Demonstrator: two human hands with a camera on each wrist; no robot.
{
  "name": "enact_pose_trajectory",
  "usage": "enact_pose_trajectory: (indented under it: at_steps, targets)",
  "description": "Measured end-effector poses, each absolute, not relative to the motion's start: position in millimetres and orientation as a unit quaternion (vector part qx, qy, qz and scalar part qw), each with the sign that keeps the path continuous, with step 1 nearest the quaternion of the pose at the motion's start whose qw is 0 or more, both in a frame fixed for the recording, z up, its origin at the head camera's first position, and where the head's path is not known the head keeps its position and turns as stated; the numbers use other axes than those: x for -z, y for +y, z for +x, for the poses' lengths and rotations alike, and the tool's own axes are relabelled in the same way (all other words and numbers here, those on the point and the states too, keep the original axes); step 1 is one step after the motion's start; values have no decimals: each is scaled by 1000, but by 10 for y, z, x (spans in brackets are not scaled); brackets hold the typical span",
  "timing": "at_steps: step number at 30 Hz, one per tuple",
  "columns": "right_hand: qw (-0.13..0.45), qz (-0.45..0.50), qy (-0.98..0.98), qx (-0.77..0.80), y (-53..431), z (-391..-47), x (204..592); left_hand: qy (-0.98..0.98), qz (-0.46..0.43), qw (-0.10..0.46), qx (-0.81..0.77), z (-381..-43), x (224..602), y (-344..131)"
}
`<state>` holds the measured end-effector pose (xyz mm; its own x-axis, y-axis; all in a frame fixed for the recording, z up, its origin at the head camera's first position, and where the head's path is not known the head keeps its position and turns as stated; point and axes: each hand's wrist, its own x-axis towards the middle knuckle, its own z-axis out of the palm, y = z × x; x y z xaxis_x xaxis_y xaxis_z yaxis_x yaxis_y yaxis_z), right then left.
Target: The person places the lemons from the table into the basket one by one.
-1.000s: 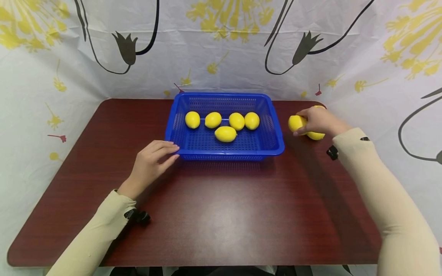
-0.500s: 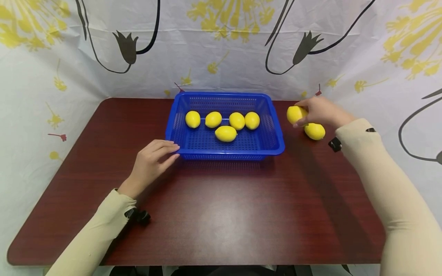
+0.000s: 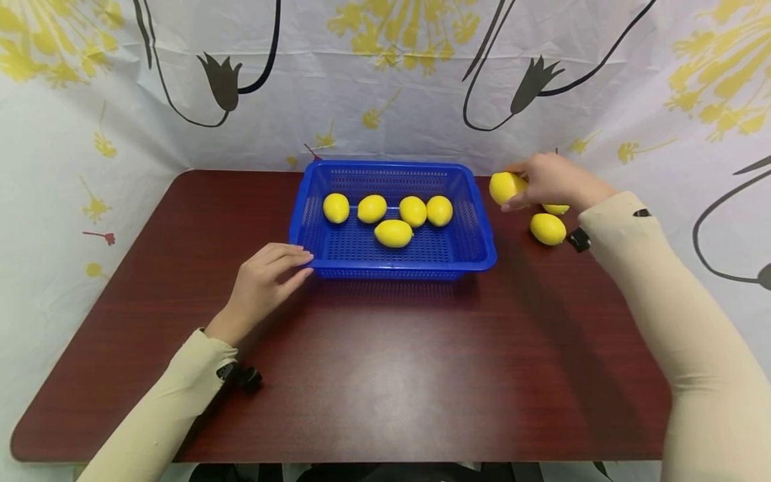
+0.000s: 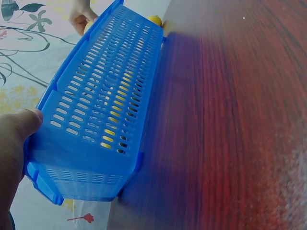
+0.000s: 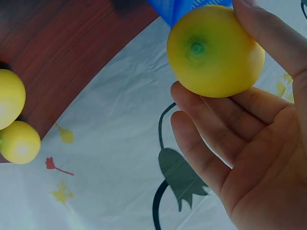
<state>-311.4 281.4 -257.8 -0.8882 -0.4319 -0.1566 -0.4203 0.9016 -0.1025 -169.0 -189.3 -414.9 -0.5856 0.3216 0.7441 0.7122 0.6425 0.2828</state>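
Note:
A yellow lemon (image 3: 504, 188) is held in my right hand (image 3: 551, 179) above the table, just right of the basket. In the right wrist view the thumb and fingers grip this lemon (image 5: 213, 52), its greenish stem end facing the camera. My left hand (image 3: 262, 284) pinches the near left corner of the blue plastic basket (image 3: 397, 266). The left wrist view shows the thumb against the outside near the rim; the other fingers are hidden there. Several lemons lie in the basket, one (image 3: 393, 233) in front of a row of others.
Two more lemons sit on the table to the right: one (image 3: 548, 229) in plain sight, another (image 3: 555, 209) partly hidden behind my right hand. The dark red wooden table (image 3: 385, 375) ends at a patterned white cloth (image 3: 409, 100) at the back.
My right hand has lifted the lemon and carried it up and slightly left, away from the other lemons. The left hand and basket have stayed in place.

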Motion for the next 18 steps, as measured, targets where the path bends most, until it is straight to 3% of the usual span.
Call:
enact_pose_trajectory:
  at_steps: [18]
  targets:
    - [103,-233,966,37,2518,-3163,2553,-846,-309,323,290,-1675,4125,-1910]
